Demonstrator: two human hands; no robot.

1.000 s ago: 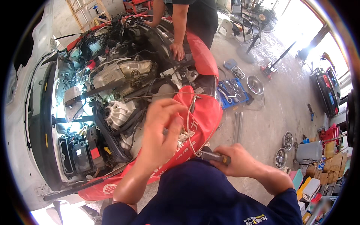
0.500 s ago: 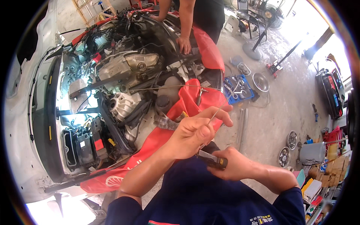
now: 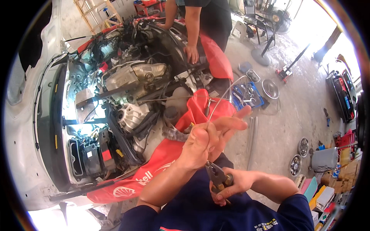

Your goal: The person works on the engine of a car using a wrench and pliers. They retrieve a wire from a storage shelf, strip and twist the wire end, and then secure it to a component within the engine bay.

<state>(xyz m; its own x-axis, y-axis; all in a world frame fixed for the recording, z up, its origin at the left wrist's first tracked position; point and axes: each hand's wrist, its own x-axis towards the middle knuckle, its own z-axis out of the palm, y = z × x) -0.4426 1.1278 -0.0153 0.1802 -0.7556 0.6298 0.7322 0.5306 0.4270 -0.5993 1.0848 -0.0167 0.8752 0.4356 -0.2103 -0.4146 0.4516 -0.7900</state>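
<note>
A thin wire (image 3: pixel 221 101) is pinched between the thumb and fingers of my left hand (image 3: pixel 206 140), its upper length curving up and right toward the blue tool tray. My right hand (image 3: pixel 235 185) grips a pair of pliers (image 3: pixel 218 176), whose jaws point up at the underside of my left hand. The jaw tips meet the wire's lower end just below my left palm, though the exact contact is too small to make out. Behind my hands, a red fender cover (image 3: pixel 163 159) drapes over the car's edge. A screwdriver-like tool (image 3: pixel 208 107) lies on it.
The open engine bay (image 3: pixel 131 77) fills the left, with a long thin rod (image 3: pixel 163 99) across it. Another person's hand (image 3: pixel 191 54) rests on its far edge. On the floor at right are a blue tray of wrenches (image 3: pixel 248 94), a metal bowl (image 3: pixel 270 89) and a fan (image 3: pixel 275 17).
The pliers have turned from lying sideways to pointing upward, and my right hand has moved lower. My left hand has rotated, and the wire now arcs up to the right.
</note>
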